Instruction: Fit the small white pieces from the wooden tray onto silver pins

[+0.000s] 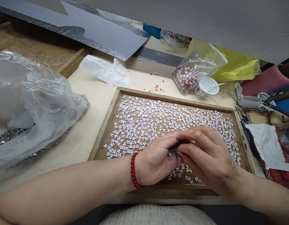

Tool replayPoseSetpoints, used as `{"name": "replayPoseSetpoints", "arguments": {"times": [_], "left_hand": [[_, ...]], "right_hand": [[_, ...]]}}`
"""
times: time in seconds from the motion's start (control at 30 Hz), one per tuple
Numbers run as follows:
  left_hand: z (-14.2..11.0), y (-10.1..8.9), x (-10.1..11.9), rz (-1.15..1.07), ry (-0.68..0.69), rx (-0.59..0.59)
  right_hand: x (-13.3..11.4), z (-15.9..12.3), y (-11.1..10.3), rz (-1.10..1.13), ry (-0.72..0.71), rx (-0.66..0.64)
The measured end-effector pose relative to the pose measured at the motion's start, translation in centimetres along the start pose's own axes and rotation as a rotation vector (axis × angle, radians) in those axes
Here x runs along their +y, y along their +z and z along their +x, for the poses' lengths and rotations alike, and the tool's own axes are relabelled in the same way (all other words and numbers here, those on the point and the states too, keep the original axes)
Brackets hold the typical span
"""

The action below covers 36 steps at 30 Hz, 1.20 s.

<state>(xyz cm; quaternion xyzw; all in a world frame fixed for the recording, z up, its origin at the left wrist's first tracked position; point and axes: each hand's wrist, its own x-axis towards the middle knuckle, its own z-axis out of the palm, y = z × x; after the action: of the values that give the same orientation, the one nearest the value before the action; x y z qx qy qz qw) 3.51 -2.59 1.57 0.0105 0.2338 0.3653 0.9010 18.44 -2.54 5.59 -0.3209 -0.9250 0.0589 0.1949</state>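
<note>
My left hand, with a red bead bracelet at the wrist, is cupped around a small heap of thin silvery metal pieces. Over it bends my right hand, thumb and fingertips pinched together at the heap. Whatever lies between those fingertips is too small to make out. Both hands are above the near part of a shallow wooden tray. Spread across the tray are many small white bow- or flower-shaped pieces, some hidden under my hands.
A clear plastic bag with more metal pieces stands at left. Behind the tray are white tissue, red bits, a bag of red-and-white pieces and a white cup. Brushes and a cloth lie at right.
</note>
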Motion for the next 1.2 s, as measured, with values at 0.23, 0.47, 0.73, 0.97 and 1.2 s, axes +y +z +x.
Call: {"name": "replayPoseSetpoints", "arguments": {"times": [0.23,0.47,0.73,0.97,1.2], "left_hand": [[-0.3,0.1,0.3,0.16,-0.028,-0.06],[-0.5,0.5,0.9,0.283,-0.056,-0.039],[-0.2,0.5,1.0,0.324,-0.047,0.045],[-0.1,0.6,1.0,0.308,-0.042,0.078],[-0.2,0.5,1.0,0.338,-0.043,0.069]], "right_hand": [[0.9,-0.1,-1.1,0.138,0.112,0.082],[1.8,-0.3,-1.2,0.182,0.207,0.144],[2.3,-0.7,-0.8,0.251,0.246,0.156],[2.4,-0.7,-0.8,0.268,0.266,0.146],[2.4,-0.5,-0.5,0.287,0.238,0.151]]}}
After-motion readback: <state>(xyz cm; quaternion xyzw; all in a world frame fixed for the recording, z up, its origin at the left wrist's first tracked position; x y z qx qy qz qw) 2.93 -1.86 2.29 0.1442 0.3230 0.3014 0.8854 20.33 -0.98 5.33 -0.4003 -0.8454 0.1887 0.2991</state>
